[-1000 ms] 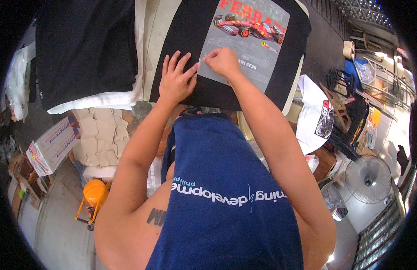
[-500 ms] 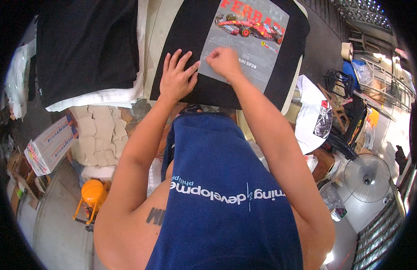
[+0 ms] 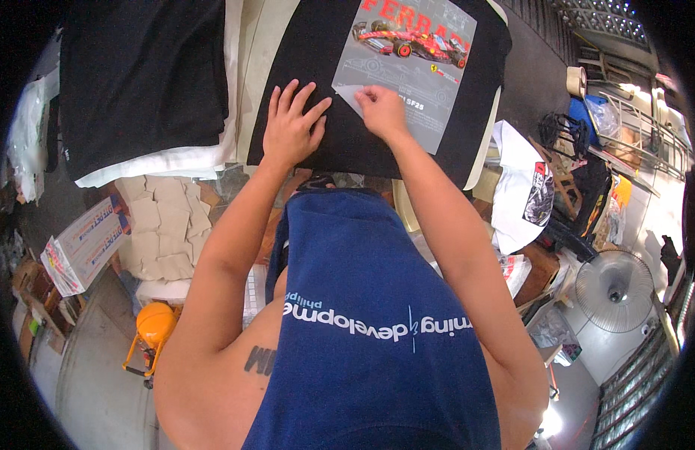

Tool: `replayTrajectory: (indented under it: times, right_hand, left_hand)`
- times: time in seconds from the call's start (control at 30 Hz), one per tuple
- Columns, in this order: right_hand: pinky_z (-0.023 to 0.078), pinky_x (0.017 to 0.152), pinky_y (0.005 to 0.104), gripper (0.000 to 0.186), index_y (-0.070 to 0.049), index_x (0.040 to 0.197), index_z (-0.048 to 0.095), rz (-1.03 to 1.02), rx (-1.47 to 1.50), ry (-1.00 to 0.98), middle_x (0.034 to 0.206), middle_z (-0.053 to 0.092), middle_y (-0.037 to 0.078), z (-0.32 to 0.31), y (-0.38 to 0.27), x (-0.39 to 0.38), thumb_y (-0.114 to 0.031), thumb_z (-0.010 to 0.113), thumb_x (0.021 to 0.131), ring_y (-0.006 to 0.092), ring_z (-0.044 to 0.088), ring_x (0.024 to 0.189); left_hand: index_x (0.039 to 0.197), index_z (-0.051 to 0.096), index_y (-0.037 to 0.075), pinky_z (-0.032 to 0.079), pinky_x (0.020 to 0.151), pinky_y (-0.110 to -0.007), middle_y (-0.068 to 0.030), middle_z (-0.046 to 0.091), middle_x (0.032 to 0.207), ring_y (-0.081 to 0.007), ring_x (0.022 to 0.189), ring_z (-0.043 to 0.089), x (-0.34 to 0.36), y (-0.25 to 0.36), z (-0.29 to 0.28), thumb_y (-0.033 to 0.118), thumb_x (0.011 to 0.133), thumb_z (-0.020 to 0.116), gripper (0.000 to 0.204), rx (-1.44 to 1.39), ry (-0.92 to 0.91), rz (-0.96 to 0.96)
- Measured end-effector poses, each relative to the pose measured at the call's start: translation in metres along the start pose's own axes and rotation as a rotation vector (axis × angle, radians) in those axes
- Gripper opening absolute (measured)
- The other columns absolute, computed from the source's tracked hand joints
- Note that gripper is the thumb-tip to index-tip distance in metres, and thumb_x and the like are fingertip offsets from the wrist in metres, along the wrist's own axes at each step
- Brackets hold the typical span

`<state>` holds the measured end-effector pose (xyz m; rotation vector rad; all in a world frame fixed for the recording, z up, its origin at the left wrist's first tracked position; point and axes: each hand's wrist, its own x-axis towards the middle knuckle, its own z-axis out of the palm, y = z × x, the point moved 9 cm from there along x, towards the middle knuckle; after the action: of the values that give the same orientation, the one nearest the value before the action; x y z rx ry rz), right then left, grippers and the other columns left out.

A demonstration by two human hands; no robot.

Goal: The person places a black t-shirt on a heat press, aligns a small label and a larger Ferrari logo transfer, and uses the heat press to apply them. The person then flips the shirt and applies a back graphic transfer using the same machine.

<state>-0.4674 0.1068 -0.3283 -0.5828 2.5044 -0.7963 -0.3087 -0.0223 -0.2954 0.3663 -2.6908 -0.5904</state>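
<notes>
A black shirt [image 3: 302, 52] lies flat over a pale board [image 3: 488, 139] at the top centre. On it is a grey transfer film sheet [image 3: 430, 82] printed with a red racing car and lettering. My right hand [image 3: 383, 112] pinches the sheet's near left corner, which is lifted and folded back, showing its pale underside. Black fabric shows beneath the raised corner. My left hand [image 3: 293, 124] lies flat on the black shirt just left of the sheet, fingers spread, holding nothing.
Left of the board lies a stack of black and white cloth [image 3: 145, 82]. Cut cardboard pieces [image 3: 167, 225] and a printed carton [image 3: 88, 244] are at lower left. On the right are a white printed shirt [image 3: 516, 187] and a standing fan [image 3: 614, 291].
My right hand has pulled the sheet's near left corner up and toward the right, folding it over. My left hand stays pressed on the shirt.
</notes>
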Motion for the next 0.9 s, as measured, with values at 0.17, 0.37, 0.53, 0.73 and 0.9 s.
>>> replayTrajectory:
  times: [0.17, 0.37, 0.53, 0.73, 0.9]
  right_hand:
    - [0.057, 0.077, 0.0374, 0.029, 0.000, 0.111, 0.078, 0.078, 0.084, -0.089, 0.097, 0.080, 0.014, 0.002, 0.011, 0.009, -0.025, 0.077, 0.095, 0.0212, 0.074, 0.085]
    - [0.058, 0.075, 0.0344, 0.026, -0.001, 0.108, 0.079, 0.224, 0.231, -0.098, 0.094, 0.080, 0.012, -0.005, 0.025, 0.009, -0.023, 0.077, 0.095, 0.0190, 0.076, 0.083]
    - [0.057, 0.067, 0.0317, 0.022, -0.001, 0.109, 0.077, 0.347, 0.422, -0.088, 0.093, 0.078, 0.007, -0.020, 0.056, 0.018, -0.019, 0.074, 0.099, 0.0140, 0.073, 0.080]
    - [0.057, 0.066, 0.0318, 0.021, -0.006, 0.114, 0.074, 0.526, 0.644, 0.092, 0.099, 0.075, 0.003, -0.084, 0.139, 0.043, -0.022, 0.073, 0.100, 0.0142, 0.070, 0.078]
    - [0.058, 0.062, 0.0303, 0.019, -0.005, 0.113, 0.074, 0.541, 0.678, 0.432, 0.095, 0.075, 0.004, -0.195, 0.212, 0.062, -0.019, 0.074, 0.099, 0.0148, 0.070, 0.075]
  left_hand:
    - [0.127, 0.075, 0.026, 0.031, 0.123, -0.059, -0.0082, 0.059, 0.146, -0.0359, 0.144, 0.047, -0.001, 0.001, -0.001, 0.026, 0.089, 0.074, 0.037, 0.000, 0.008, 0.006]
    - [0.127, 0.076, 0.027, 0.030, 0.124, -0.057, -0.0079, 0.058, 0.148, -0.0361, 0.145, 0.046, 0.000, 0.001, -0.001, 0.023, 0.089, 0.075, 0.039, 0.002, -0.017, -0.009]
    - [0.127, 0.076, 0.026, 0.030, 0.124, -0.057, -0.0078, 0.059, 0.148, -0.0361, 0.144, 0.047, -0.001, 0.000, 0.000, 0.023, 0.088, 0.075, 0.038, 0.001, -0.012, -0.015]
    - [0.123, 0.077, 0.025, 0.032, 0.122, -0.059, -0.0080, 0.061, 0.145, -0.0372, 0.142, 0.048, -0.001, 0.000, 0.001, 0.024, 0.087, 0.075, 0.036, -0.013, 0.021, -0.007]
    - [0.123, 0.077, 0.024, 0.032, 0.122, -0.061, -0.0096, 0.061, 0.146, -0.0403, 0.141, 0.049, 0.000, 0.002, 0.003, 0.023, 0.087, 0.075, 0.036, -0.003, 0.004, -0.008]
